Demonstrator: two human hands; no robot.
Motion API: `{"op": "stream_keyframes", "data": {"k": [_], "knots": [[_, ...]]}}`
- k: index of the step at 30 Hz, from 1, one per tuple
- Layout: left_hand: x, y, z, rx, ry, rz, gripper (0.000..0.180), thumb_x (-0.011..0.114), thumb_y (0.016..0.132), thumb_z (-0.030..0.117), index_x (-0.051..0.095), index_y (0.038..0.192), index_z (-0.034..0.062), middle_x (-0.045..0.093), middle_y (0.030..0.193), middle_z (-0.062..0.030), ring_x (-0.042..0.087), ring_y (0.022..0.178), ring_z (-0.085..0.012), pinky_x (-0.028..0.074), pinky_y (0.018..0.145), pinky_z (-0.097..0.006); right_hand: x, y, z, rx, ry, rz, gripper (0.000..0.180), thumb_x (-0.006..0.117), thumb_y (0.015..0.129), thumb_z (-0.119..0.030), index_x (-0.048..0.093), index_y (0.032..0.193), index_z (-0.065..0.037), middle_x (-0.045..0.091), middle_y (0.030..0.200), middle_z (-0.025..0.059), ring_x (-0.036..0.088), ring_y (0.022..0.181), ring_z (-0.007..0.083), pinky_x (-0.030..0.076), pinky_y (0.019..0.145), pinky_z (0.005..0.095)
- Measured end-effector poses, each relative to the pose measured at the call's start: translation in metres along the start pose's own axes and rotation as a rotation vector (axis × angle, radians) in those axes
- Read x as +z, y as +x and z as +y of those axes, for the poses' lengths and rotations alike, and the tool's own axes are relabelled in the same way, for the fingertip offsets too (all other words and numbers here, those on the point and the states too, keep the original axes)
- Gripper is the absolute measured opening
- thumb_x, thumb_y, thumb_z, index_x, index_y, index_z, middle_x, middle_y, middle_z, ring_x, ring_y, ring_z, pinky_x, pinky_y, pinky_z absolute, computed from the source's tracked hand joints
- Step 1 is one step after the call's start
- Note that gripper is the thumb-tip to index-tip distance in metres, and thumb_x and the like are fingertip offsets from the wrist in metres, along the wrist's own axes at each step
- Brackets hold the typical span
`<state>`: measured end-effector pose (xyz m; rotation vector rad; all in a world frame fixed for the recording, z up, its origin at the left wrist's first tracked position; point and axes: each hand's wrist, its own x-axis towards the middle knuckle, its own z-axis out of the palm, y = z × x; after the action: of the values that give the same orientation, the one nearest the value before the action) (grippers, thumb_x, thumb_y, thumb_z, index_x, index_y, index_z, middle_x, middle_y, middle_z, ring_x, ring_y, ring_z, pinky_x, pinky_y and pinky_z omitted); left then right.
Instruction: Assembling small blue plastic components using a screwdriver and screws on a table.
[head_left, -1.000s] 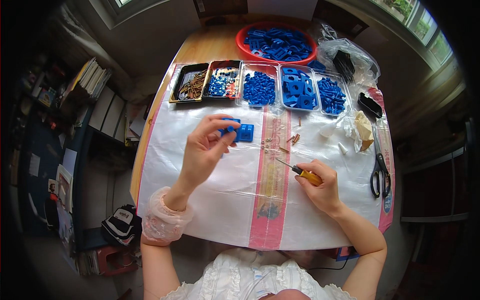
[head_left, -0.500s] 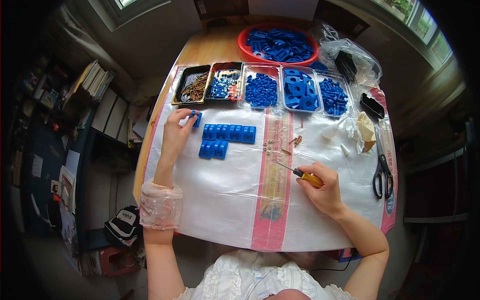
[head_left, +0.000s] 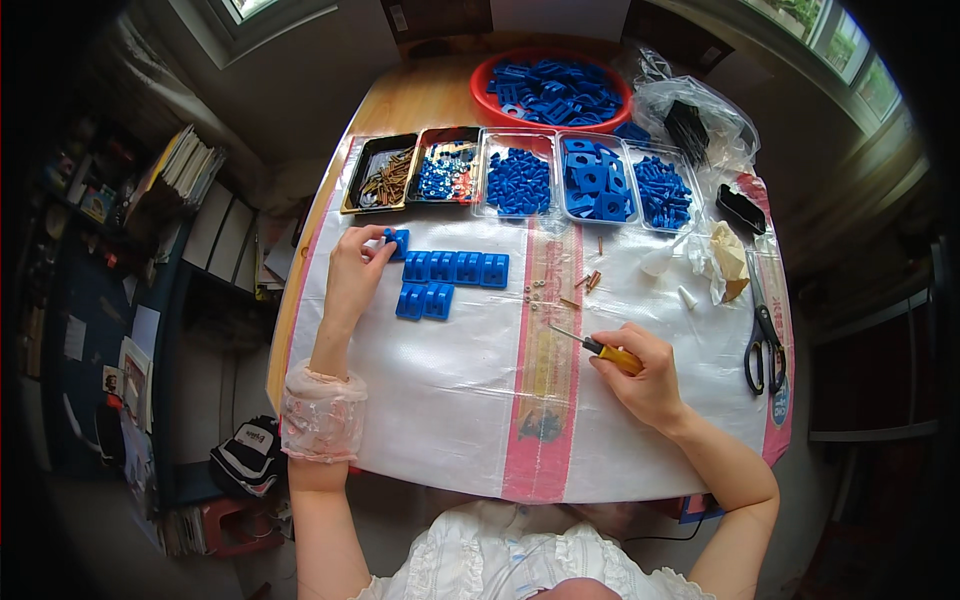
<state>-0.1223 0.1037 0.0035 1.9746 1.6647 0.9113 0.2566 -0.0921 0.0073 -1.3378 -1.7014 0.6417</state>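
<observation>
Head cam: left hand (head_left: 352, 268) has got a blue piece (head_left: 401, 241) pinched near the left edge of the desk (head_left: 392, 98), right hand (head_left: 645, 372) gripping a yellow screwdriver (head_left: 617, 357) nearer the front right corner.

Left hand (head_left: 356, 262) far forward in a pinch, right hand (head_left: 645, 373) nearer in a curled grip

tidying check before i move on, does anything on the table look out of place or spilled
Mostly tidy. The crumpled brown paper beside the scissors looks like stray scrap, and a few brass-coloured pieces near the screwdriver lie loose outside the trays, perhaps deliberately.
</observation>
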Motion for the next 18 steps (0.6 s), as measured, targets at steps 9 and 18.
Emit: {"op": "stream_keyframes", "data": {"k": [9,18], "knots": [[0.0023,0.0013,-0.0072,0.051,-0.021,0.026,0.025,0.077,0.093,0.007,0.076,0.118,0.0047,0.07,0.109,-0.0106,0.07,0.079,-0.0182,0.058,0.073,-0.032,-0.0004,0.0006,-0.0018,0.006,-0.012,-0.012,0.028,0.08,0.081,0.002,0.075,0.109,-0.002,0.07,0.089,0.0108,0.07,0.075,0.0253,0.053,0.067,0.0338],[0.0023,0.0003,-0.0082,0.041,-0.024,0.017,0.027,0.075,0.093,0.006,0.078,0.119,0.0084,0.072,0.11,-0.0062,0.067,0.081,-0.014,0.053,0.072,-0.028,-0.0003,0.0004,-0.0026,0.007,-0.014,-0.013,0.027,0.08,0.082,0.002,0.075,0.109,-0.003,0.07,0.089,0.0108,0.071,0.076,0.0254,0.053,0.067,0.0337]]}}
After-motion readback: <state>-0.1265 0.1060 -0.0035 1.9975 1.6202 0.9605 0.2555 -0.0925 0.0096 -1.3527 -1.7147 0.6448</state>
